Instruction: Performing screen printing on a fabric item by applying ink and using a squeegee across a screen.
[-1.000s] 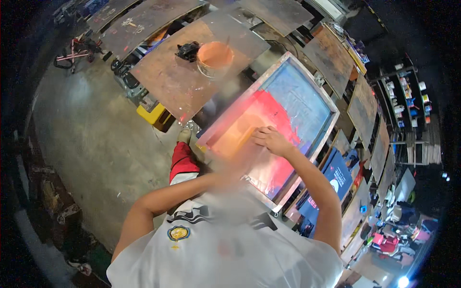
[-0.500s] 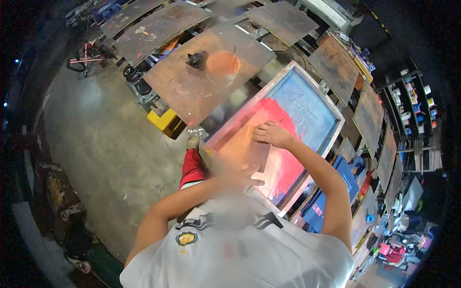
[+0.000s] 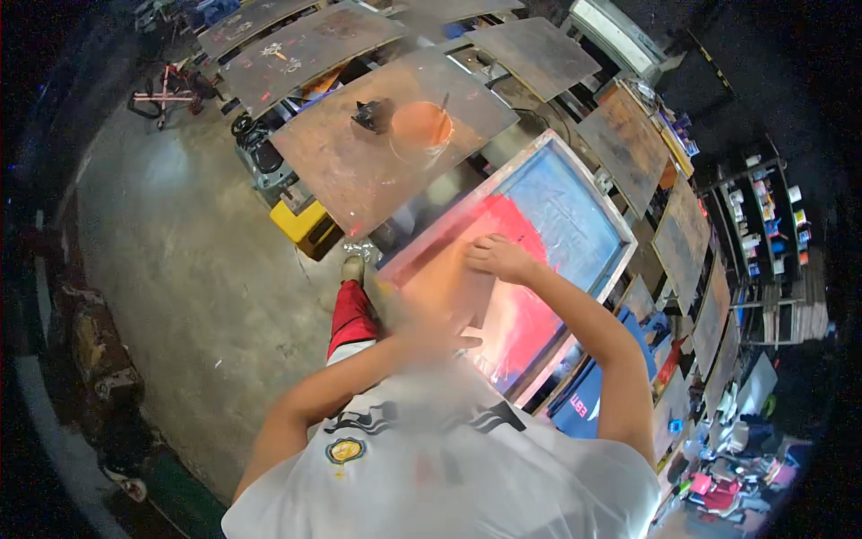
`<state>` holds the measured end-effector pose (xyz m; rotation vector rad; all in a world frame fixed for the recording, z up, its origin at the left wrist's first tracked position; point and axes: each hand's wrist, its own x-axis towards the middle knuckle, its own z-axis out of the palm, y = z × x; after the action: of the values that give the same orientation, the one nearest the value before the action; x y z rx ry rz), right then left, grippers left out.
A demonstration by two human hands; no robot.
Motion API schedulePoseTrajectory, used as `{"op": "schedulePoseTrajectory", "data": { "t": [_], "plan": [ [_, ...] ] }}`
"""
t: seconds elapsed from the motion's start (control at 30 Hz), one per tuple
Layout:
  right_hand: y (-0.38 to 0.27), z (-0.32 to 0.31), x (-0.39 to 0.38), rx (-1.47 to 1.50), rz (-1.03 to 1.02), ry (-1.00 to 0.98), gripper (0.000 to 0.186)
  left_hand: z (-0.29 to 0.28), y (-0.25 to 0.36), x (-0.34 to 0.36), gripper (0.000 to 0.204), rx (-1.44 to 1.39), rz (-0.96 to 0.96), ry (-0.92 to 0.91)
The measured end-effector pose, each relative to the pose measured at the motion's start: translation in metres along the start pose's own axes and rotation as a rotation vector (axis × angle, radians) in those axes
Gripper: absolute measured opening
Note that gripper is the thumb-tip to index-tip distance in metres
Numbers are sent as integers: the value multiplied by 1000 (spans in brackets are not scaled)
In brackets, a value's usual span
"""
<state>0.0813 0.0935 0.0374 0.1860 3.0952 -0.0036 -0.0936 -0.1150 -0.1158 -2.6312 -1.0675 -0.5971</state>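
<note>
A framed printing screen (image 3: 581, 219) lies tilted in front of me, its blue mesh partly coated with pink and orange ink. My right hand (image 3: 498, 256) is closed on a long squeegee (image 3: 482, 295) lying across the coated part. My left hand (image 3: 431, 337) is at the squeegee's lower end, heavily blurred, with one finger showing; its grip cannot be made out. Beyond the screen, an orange bucket (image 3: 421, 124) with a stick in it stands beside a crumpled black item (image 3: 368, 115) on a stained board (image 3: 328, 171).
More boards (image 3: 530, 54) stand in rows behind and to the right. A yellow box (image 3: 301, 226) sits low beside my foot (image 3: 353, 268) on concrete floor (image 3: 180, 269). Blue printed fabric (image 3: 575, 404) lies right of the screen. A rack of containers (image 3: 761, 211) stands far right.
Compared with a second ago, my right hand and the squeegee have shifted slightly up and left on the screen. A finger of my left hand now shows. The whole view has shifted a little.
</note>
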Motion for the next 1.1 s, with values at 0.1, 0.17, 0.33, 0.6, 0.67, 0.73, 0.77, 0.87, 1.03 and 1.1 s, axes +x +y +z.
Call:
{"op": "schedulePoseTrajectory", "data": {
  "t": [0.1,0.17,0.33,0.6,0.67,0.73,0.77,0.87,1.03,1.1],
  "plan": [
    [-1,-3,-8,59,86,-64,19,17,11,-3,110,32,53,-171],
    [-3,-3,-1,45,119,-32,19,12,10,-3,110,1,-4,-158],
    [-8,-2,31,76,130,-11,26,-54,-34,21,113,-258,-161,-151],
    [-30,-3,2,43,172,-15,32,-147,-59,61,115,-1827,-784,-840],
    [-38,-9,-1,23,253,-56,30,-143,-57,57,115,-1801,-655,-885],
    [-37,2,11,0,266,-9,29,-147,-60,53,114,-1794,-679,-865],
    [-38,6,19,-20,274,44,29,-154,-64,52,114,-1782,-713,-845],
    [-46,10,35,-25,332,100,28,-170,-78,42,112,-1733,-819,-790],
    [-58,-1,16,13,350,-10,27,-167,-71,31,114,-1699,-670,-737],
    [-60,-4,16,21,370,-20,27,-162,-69,27,114,-1733,-633,-719]
  ]
}}
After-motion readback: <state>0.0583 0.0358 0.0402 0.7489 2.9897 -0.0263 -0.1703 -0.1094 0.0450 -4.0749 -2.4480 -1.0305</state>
